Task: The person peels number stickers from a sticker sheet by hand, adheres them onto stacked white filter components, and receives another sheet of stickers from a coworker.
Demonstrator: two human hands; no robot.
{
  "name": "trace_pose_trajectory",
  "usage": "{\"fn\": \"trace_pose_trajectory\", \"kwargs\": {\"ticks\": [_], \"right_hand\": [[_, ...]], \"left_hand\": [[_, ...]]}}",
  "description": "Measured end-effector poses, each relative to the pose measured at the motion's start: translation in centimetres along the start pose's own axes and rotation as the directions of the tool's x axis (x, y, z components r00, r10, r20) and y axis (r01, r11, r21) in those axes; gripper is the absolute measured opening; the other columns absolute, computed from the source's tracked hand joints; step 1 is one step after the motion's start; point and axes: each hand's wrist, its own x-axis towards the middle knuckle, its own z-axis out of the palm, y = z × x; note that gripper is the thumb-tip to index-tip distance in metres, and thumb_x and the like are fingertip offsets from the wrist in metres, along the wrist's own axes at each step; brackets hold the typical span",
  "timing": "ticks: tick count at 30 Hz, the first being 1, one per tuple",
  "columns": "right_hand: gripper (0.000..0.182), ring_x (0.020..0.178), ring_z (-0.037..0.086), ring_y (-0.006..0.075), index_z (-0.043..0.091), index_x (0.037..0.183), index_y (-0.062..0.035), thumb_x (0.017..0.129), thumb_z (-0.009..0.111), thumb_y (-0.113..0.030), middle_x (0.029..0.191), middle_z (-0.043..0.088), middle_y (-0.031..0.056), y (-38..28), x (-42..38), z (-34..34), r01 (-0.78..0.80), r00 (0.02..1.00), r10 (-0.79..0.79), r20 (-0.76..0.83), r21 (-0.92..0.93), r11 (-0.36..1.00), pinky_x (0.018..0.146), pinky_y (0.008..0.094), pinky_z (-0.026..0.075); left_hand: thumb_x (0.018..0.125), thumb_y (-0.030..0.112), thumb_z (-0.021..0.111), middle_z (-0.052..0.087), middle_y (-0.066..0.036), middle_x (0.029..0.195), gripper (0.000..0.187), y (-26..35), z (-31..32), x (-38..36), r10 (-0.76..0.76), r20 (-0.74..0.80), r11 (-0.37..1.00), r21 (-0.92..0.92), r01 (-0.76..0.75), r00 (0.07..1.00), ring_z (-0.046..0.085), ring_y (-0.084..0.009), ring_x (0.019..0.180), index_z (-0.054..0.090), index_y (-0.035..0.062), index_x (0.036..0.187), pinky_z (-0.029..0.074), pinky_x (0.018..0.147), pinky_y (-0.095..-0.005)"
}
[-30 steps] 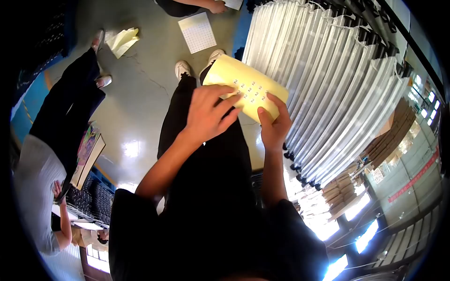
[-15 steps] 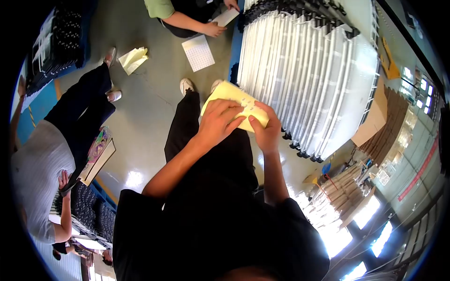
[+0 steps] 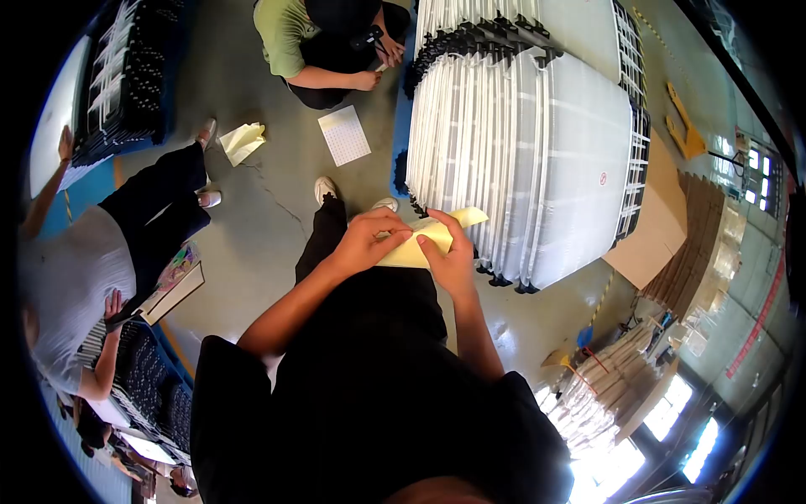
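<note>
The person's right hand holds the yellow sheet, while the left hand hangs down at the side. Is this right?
Not quite: the left hand is up at the yellow sheet, as the head view shows. The right hand does hold it.

The scene was taken in by 1 camera, worn on the person's head and aimed forward and steeply down. The dark shirt was seen from above, nearest the lens, filling the bottom of the view. The left hand and the right hand were framed near the middle, with the shoes and floor farther below. A very wide field was covered, bowed and blackened at the corners; stacked panels were caught at the right, and distant windows at lower right.
</note>
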Motion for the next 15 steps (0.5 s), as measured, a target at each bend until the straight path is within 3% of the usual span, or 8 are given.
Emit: {"fn": "trace_pose_trajectory", "kwargs": {"ticks": [5, 7, 11, 13, 14, 15], "right_hand": [[0.038, 0.097, 0.068, 0.0227, 0.061, 0.123, -0.0056, 0.085, 0.07, -0.007, 0.107, 0.07, 0.0146, 0.1, 0.6, -2.6, 0.087, 0.996, -0.087, 0.004, 0.001, 0.996, 0.086, 0.0328, 0.051], [0.027, 0.098, 0.068, 0.0243, 0.066, 0.113, -0.0039, 0.086, 0.069, -0.007, 0.104, 0.071, 0.0148, 0.3, 1.1, -3.8, 0.099, 0.992, -0.094, 0.087, -0.065, 0.993, 0.085, 0.0328, 0.051], [0.018, 0.093, 0.068, 0.0205, 0.069, 0.103, -0.0027, 0.085, 0.069, -0.006, 0.098, 0.072, 0.0121, 1.6, 2.2, -5.1, 0.038, 0.982, -0.023, 0.19, -0.077, 0.996, 0.081, 0.0306, 0.051], [0.014, 0.089, 0.065, 0.0148, 0.07, 0.099, -0.0008, 0.088, 0.067, -0.009, 0.094, 0.072, 0.0088, 2.0, 3.1, -4.9, -0.09, 0.975, 0.069, 0.212, 0.095, 0.991, 0.08, 0.0273, 0.05], [0.014, 0.089, 0.065, 0.0148, 0.07, 0.099, -0.0008, 0.088, 0.067, -0.009, 0.094, 0.072, 0.0088, 2.3, 3.6, -4.7, -0.088, 0.974, 0.066, 0.217, 0.095, 0.992, 0.08, 0.0273, 0.05], [0.014, 0.089, 0.064, 0.0131, 0.07, 0.099, 0.0, 0.09, 0.065, -0.01, 0.094, 0.071, 0.007, 2.3, 4.1, -4.5, -0.188, 0.962, 0.127, 0.24, 0.25, 0.95, 0.081, 0.026, 0.048]], "left_hand": [[0.088, 0.009, 0.069, 0.062, -0.01, 0.082, 0.01, 1.2, 2.4, 0.8, 0.001, -0.088, 1.0, 0.031, 0.002, 0.996, 0.06, -0.0239, 0.07, 0.071, 0.001, 0.094, 0.048, 0.063, -0.0305], [0.087, 0.008, 0.069, 0.063, -0.009, 0.079, 0.01, 1.8, 3.0, 1.0, 0.01, -0.112, 0.98, 0.2, 0.013, 0.994, 0.061, -0.0259, 0.066, 0.071, 0.0018, 0.094, 0.048, 0.061, -0.032], [0.086, 0.008, 0.071, 0.068, -0.01, 0.084, 0.012, 2.6, 3.6, 1.5, 0.069, -0.229, 0.951, 0.309, 0.005, 0.971, 0.066, -0.0227, 0.07, 0.071, 0.0022, 0.095, 0.052, 0.064, -0.0297], [0.082, 0.008, 0.074, 0.07, -0.009, 0.085, 0.013, 3.1, 3.4, 2.1, 0.364, -0.173, 0.841, 0.484, -0.242, 0.915, 0.068, -0.0225, 0.072, 0.07, 0.0033, 0.094, 0.055, 0.065, -0.0316], [0.08, 0.005, 0.074, 0.07, -0.008, 0.087, 0.014, 3.2, 3.2, 2.3, 0.392, -0.139, 0.829, 0.483, -0.283, 0.909, 0.069, -0.0231, 0.076, 0.07, 0.003, 0.094, 0.056, 0.066, -0.0332], [0.08, 0.005, 0.074, 0.07, -0.008, 0.087, 0.014, 3.3, 2.9, 3.0, 0.393, -0.139, 0.827, 0.486, -0.284, 0.909, 0.069, -0.0231, 0.076, 0.07, 0.003, 0.094, 0.056, 0.066, -0.0332]]}}
